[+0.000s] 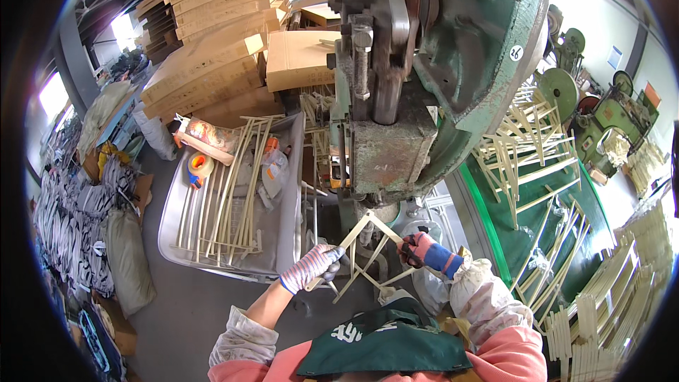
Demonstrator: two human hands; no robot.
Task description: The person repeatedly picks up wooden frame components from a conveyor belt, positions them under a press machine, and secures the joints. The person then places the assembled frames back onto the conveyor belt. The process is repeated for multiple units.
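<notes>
Both my hands hold a frame of cream slats (385, 228), hinged together in a zigzag. Its pointed corner sits under the ram (392, 159) of a green press (488, 78). My left hand (313, 264), in a striped glove with grey fingertips, is closed round the left slat. On the other side, my right hand (424, 250), gloved in red and blue with dark fingertips, grips the right slat near its end. Further crossed slats of the frame hang between my hands, toward my green apron (382, 343). The press's die is partly hidden behind the frame's corner.
To the left stands a grey bin (168, 230) holding long slats, a tape roll (200, 165) and bags. Stacked cardboard boxes (205, 64) rise behind it. On the right, a green table (488, 230) carries piled slat frames (530, 141); more slats (615, 304) lie nearer.
</notes>
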